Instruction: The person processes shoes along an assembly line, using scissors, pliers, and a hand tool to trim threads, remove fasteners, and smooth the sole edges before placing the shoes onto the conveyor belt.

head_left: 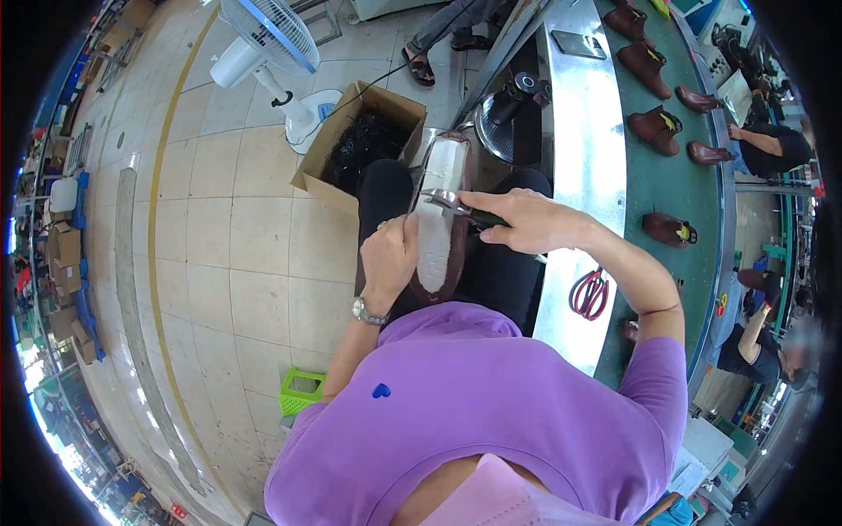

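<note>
A brown shoe lies across my lap with its underside up, showing a long whitish bottom edged by brown upper. Gripping the shoe's left edge near its middle is my left hand, closed, with a watch at the wrist. My right hand is closed round the dark handle of a metal-headed tool that looks like pincers. The tool's head rests on or just over the whitish bottom, around mid-length. Its exact jaws are too small to make out.
A metal bench at my right carries a phone and red-handled scissors. Beyond runs a green belt with several brown shoes. Ahead are a cardboard box and a fan; co-workers sit far right.
</note>
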Tool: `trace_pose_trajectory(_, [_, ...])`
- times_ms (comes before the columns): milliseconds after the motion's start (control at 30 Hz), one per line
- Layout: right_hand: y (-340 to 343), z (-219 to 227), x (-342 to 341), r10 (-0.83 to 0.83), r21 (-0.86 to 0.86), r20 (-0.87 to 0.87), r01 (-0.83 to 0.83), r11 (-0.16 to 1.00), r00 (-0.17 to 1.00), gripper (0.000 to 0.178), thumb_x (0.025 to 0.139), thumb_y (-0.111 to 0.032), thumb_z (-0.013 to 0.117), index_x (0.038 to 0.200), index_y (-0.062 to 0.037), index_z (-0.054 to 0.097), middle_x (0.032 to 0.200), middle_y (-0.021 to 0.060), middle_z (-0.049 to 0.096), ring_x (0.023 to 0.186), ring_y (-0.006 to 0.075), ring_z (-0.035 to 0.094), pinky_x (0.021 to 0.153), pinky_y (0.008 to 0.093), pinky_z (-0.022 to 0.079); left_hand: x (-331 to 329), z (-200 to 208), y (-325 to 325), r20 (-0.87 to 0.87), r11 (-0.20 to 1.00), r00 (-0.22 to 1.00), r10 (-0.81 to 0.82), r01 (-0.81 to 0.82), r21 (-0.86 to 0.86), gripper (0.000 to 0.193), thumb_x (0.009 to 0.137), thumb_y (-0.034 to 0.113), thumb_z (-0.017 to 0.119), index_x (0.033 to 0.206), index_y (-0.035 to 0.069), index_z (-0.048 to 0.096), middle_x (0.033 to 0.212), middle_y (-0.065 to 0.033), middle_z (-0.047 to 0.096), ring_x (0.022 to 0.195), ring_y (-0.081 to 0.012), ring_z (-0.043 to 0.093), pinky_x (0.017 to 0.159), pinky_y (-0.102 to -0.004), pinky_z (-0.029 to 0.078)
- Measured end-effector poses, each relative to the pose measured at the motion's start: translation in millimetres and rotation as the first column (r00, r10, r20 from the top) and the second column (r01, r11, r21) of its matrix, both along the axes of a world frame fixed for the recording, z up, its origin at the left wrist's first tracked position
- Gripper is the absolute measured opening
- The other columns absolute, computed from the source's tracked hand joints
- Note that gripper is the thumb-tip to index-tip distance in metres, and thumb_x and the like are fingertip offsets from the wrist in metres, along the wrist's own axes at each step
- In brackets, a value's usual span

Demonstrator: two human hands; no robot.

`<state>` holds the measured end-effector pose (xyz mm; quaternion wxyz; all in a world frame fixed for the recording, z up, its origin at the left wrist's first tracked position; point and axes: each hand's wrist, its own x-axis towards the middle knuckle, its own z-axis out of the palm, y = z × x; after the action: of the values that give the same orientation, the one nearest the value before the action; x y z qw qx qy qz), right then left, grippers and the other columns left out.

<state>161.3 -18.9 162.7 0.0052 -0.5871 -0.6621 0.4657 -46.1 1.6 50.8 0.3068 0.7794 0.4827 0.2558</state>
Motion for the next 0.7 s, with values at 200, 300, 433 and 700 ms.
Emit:
trace_pose_trajectory(200, [13.9,3.5,-13.9,0.355,-0.017,0.202,-0.359,0.933,0.913,0.052,0.087,-0.01,0.051,0.135,-0.004,0.033,0.074,0.0219,0.061,0.066,0.0348,0.061,0.067,0.0421,0.047,-0.4,1.4,-5.7,-0.121,0.978,0.972,-0.203,0.195,-0.078,0.023,0.09,0.018,0.048,0.091,-0.002,0.06,0.075,-0.02,0.061,0.066,-0.0344,0.06,0.056,-0.0401,0.047])
trace_pose_trajectory(300, [7.9,-8.2,-14.0,0.295,0.023,0.18,-0.304,0.952,0.938,0.051,0.088,-0.011,0.051,0.136,-0.0065,0.032,0.076,0.0199,0.062,0.065,0.0323,0.062,0.064,0.0409,0.049,0.7,-2.5,-8.1,-0.217,0.988,0.966,-0.137,0.148,0.035,0.034,0.089,0.018,0.051,0.116,-0.003,0.052,0.094,-0.0178,0.063,0.082,-0.0282,0.063,0.068,-0.0345,0.051])
trace_pose_trajectory(433, [-15.1,-24.3,-0.7,0.166,0.123,0.118,-0.181,0.976,0.979,0.054,0.087,-0.012,0.053,0.137,-0.0123,0.031,0.074,0.0175,0.062,0.063,0.0297,0.062,0.059,0.04,0.05,-4.8,-5.1,-2.0,0.573,0.377,0.786,0.231,0.471,-0.798,0.058,0.095,0.042,0.04,0.139,0.007,0.029,0.126,-0.0117,0.049,0.107,-0.0205,0.055,0.085,-0.0314,0.048])
trace_pose_trajectory(700, [-35.8,-34.6,-4.6,0.025,0.305,0.116,-0.059,0.951,0.993,0.052,0.083,-0.012,0.056,0.131,-0.0132,0.038,0.062,0.0182,0.059,0.061,0.0351,0.061,0.057,0.044,0.05,24.1,-43.4,23.7,0.533,-0.036,0.516,0.671,0.741,-0.671,0.046,0.089,0.037,0.054,0.126,0.01,0.046,0.111,-0.0063,0.06,0.097,-0.0198,0.06,0.086,-0.035,0.048])
